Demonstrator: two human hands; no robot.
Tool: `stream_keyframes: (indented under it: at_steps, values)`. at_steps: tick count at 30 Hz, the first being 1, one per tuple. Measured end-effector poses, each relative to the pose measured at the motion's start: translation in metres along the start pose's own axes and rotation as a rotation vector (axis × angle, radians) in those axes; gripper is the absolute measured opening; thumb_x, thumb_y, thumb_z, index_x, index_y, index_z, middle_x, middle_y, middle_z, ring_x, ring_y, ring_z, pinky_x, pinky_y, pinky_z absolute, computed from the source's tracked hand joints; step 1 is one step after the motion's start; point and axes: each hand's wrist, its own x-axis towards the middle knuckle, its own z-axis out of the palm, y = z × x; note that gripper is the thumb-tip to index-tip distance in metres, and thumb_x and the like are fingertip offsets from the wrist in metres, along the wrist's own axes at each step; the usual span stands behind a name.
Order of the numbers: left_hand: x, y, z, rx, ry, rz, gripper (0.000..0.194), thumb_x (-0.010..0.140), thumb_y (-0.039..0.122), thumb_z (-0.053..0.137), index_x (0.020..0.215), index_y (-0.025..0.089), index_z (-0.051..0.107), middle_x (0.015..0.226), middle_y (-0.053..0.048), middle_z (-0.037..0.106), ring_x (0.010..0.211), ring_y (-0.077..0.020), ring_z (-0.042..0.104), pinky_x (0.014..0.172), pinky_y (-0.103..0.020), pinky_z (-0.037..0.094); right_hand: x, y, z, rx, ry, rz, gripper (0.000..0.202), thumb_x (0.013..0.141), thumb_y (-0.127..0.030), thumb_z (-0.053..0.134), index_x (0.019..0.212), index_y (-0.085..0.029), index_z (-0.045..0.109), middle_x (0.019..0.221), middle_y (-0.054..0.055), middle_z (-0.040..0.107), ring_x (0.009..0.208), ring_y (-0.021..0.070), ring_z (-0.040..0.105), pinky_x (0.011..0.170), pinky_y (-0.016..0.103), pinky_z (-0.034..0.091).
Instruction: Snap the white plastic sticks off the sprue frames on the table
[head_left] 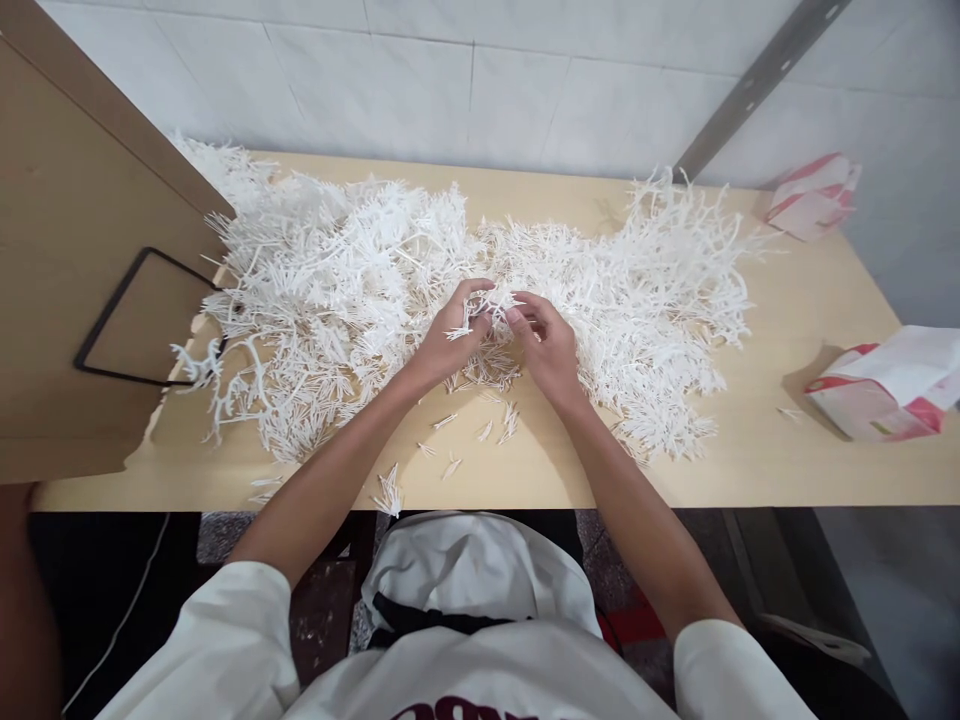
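Close together over the middle of the table, my left hand (454,335) and my right hand (551,350) have their fingers curled around a small white branched plastic piece (499,300). Thin prongs of it stick out between the fingertips and past my left thumb. A large heap of similar white pieces (352,270) spreads behind and left of my hands. On the right lies another heap, with longer curly white branches (675,240) on top. Several loose sprigs (450,465) are scattered on the wood nearer to me.
A cardboard box (90,240) with a black wire frame (112,310) stands at the left end of the table (810,400). Two red-and-white paper packets (877,400) sit at the right. Behind is a tiled wall (420,90) with a slanted metal post (757,85).
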Motion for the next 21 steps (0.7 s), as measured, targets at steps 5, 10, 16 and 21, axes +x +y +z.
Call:
stream_keyframes:
  at_steps: [5, 10, 16, 21]
  values:
    - [-0.002, 0.008, 0.001, 0.004, -0.055, -0.035, 0.023, 0.088, 0.035, 0.050, 0.103, 0.020, 0.059, 0.097, -0.003, 0.064, 0.080, -0.0121, 0.059, 0.078, -0.025, 0.048, 0.000, 0.002, 0.000, 0.057, 0.082, 0.001, 0.031, 0.083, -0.052, 0.060, 0.096, -0.024, 0.062, 0.093, 0.002, 0.068, 0.084, 0.0138, 0.064, 0.075, 0.029, 0.050]
    - [-0.002, 0.008, 0.002, 0.016, 0.026, 0.051, 0.028, 0.084, 0.046, 0.059, 0.092, 0.019, 0.060, 0.089, -0.002, 0.063, 0.079, -0.0121, 0.057, 0.075, -0.024, 0.045, 0.000, -0.004, -0.002, 0.062, 0.044, -0.007, 0.030, 0.085, -0.050, 0.059, 0.100, -0.025, 0.064, 0.098, 0.003, 0.069, 0.088, 0.0146, 0.065, 0.076, 0.029, 0.050]
    - [-0.008, 0.010, 0.003, 0.186, 0.008, 0.149, 0.028, 0.089, 0.047, 0.051, 0.086, 0.020, 0.056, 0.073, 0.001, 0.055, 0.065, -0.0102, 0.048, 0.063, -0.024, 0.040, -0.002, -0.007, -0.001, -0.103, 0.004, -0.100, 0.031, 0.090, -0.049, 0.050, 0.086, -0.024, 0.067, 0.085, 0.002, 0.069, 0.078, 0.0150, 0.061, 0.071, 0.030, 0.048]
    - [-0.014, 0.012, 0.002, 0.432, -0.029, 0.235, 0.018, 0.092, 0.035, 0.044, 0.084, 0.020, 0.051, 0.066, 0.002, 0.052, 0.056, -0.0096, 0.041, 0.058, -0.026, 0.033, -0.005, -0.001, 0.004, -0.470, 0.109, -0.261, 0.034, 0.094, -0.036, 0.045, 0.063, -0.022, 0.047, 0.065, 0.002, 0.052, 0.068, 0.0152, 0.049, 0.065, 0.032, 0.037]
